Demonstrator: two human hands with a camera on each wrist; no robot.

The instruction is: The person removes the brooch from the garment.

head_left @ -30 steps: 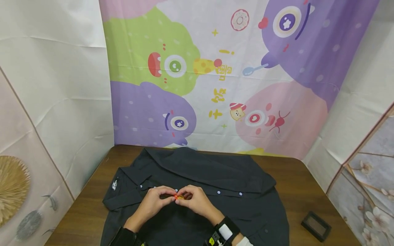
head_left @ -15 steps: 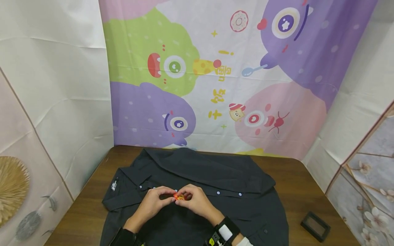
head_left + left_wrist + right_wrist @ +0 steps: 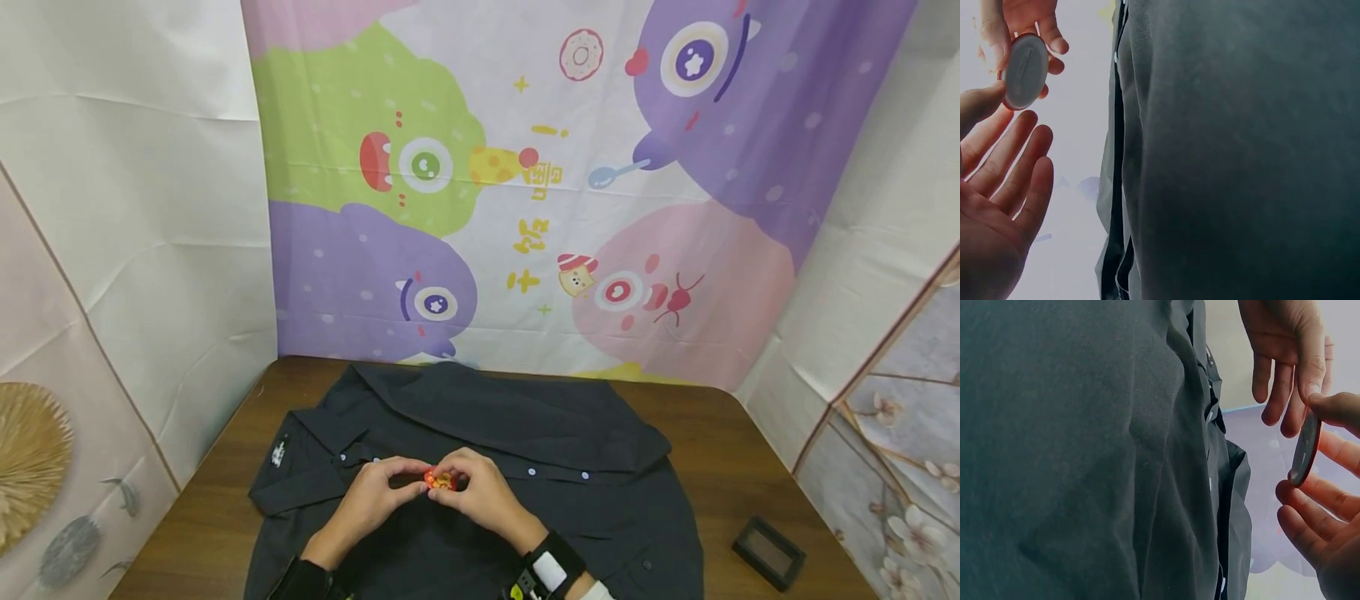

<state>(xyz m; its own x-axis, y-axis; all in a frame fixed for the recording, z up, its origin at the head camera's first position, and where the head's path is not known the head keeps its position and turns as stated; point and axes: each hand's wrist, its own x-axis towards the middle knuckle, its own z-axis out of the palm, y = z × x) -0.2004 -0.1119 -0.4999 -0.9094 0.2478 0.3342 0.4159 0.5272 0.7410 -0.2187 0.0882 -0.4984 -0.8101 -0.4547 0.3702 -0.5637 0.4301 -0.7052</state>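
A small oval badge (image 3: pixel 441 480) with a red and yellow face is held up between both hands in the head view. Its pale back (image 3: pixel 1025 72), with a raised bar along the middle, shows in the left wrist view. My left hand (image 3: pixel 373 492) pinches the badge's left edge between thumb and forefinger, the other fingers extended. From the other side my right hand (image 3: pixel 483 493) grips its edge with thumb and fingertips. Seen nearly edge-on, the badge (image 3: pixel 1305 450) sits between the hands in the right wrist view. Below them lies a dark button-up shirt (image 3: pixel 570 525).
The shirt spreads over a brown wooden table (image 3: pixel 180 533), small pale buttons (image 3: pixel 532 472) along its front. A small black rectangular frame (image 3: pixel 769 552) lies to the right. Behind the table hangs a cartoon-print cloth (image 3: pixel 525 325).
The badge has tilted between the fingers, so more of its red and yellow face shows in the head view. Both hands stay in nearly the same place.
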